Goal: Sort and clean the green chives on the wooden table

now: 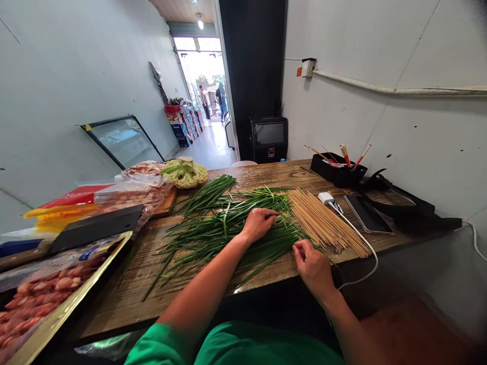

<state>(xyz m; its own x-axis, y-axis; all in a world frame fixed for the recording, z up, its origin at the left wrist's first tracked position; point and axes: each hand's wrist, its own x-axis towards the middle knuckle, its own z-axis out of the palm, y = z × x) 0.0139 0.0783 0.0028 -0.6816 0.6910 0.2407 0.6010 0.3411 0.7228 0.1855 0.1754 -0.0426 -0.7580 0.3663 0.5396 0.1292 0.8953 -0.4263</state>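
Note:
Long green garlic chives (pixel 205 228) lie in loose, overlapping bunches across the wooden table. My left hand (pixel 261 223) is over the right part of the pile, its fingers pinched together among the leaves; what lies between them is hidden. Closer to the table's front edge, my right hand (pixel 312 263) has thumb and fingertips closed at the right end of the chives. Whatever it holds is too small to make out. Thin bamboo skewers (pixel 323 220) are fanned out beside the chives, just beyond my right hand.
A cleaver (pixel 95 229) rests on bagged meat, above a tray of meat pieces (pixel 45 299) at left. Cauliflower (pixel 185 173) sits behind. At right are a phone (pixel 367 215), a white charger (pixel 326 197) with cable, and a black holder (pixel 338 170).

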